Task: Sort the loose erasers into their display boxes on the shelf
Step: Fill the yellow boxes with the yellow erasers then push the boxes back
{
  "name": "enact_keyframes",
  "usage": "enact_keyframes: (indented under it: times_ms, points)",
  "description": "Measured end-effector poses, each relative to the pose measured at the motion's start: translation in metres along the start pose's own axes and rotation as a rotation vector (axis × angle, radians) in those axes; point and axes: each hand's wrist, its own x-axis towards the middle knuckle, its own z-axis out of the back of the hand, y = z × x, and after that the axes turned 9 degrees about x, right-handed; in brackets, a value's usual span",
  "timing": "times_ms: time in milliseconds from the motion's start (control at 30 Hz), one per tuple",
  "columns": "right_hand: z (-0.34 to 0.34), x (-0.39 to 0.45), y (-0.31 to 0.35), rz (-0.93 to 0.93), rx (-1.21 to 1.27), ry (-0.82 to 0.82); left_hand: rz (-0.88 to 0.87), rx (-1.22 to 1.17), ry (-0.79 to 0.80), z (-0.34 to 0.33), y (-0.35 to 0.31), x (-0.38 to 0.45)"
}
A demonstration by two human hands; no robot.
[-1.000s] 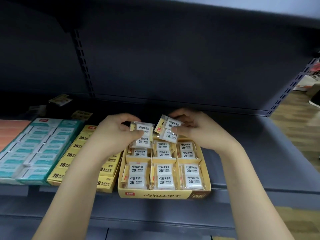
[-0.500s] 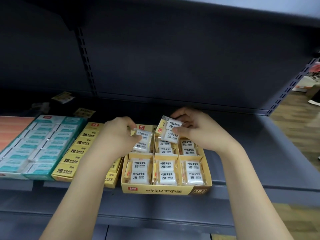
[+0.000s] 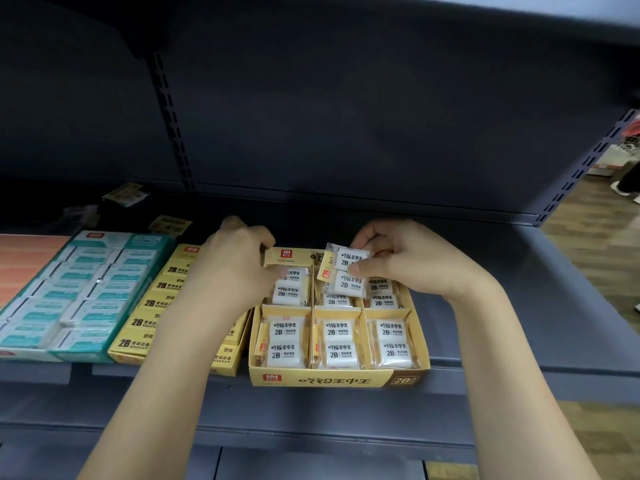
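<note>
A yellow display box [image 3: 341, 380] sits at the shelf's front edge, its compartments filled with white 2B eraser packs. My left hand [image 3: 231, 263] is at the box's back left compartment, its fingers curled on an eraser pack [image 3: 290, 286] that lies down in that compartment. My right hand [image 3: 407, 258] pinches another white eraser pack [image 3: 346, 271] and holds it tilted just above the back middle compartment.
A yellow box of 2B erasers [image 3: 156, 306] and a teal box of erasers [image 3: 79, 292] stand to the left, with an orange box [image 3: 24, 261] at the far left. Loose packets [image 3: 126, 195] lie at the shelf's dark back. The grey shelf [image 3: 519, 306] extends to the right.
My left hand has lowered its eraser pack into the back left compartment. My right hand has brought its pack slightly down toward the box.
</note>
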Motion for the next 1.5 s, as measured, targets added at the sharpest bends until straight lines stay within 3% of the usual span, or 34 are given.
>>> enact_keyframes:
  times_ms: [200, 633, 700, 833, 1033, 1267, 1500]
  points:
    - [-0.014, 0.007, 0.002, -0.023, -0.187, 0.078, 0.019, -0.057, -0.116, 0.003, 0.016, 0.009]
    - [-0.023, 0.016, 0.009, -0.063, -0.334, 0.022, 0.008, -0.082, -0.100, -0.003, 0.046, 0.021]
    - [-0.029, 0.020, 0.019, 0.021, -0.339, -0.041, 0.004, -0.089, -0.101, -0.001, 0.051, 0.023]
    - [-0.056, 0.045, 0.045, 0.370, -0.368, -0.247, 0.043, -0.106, -0.106, 0.000, 0.069, 0.027]
    - [-0.100, 0.110, 0.065, 0.611, -0.613, -0.041, 0.118, -0.082, -0.133, 0.008, 0.119, 0.030]
    - [-0.141, 0.190, 0.090, 0.652, -0.938, 0.088, 0.261, -0.003, -0.198, 0.028, 0.191, 0.028]
    - [-0.177, 0.233, 0.111, 0.419, -1.040, 0.305, 0.313, 0.062, -0.308, 0.050, 0.238, 0.029]
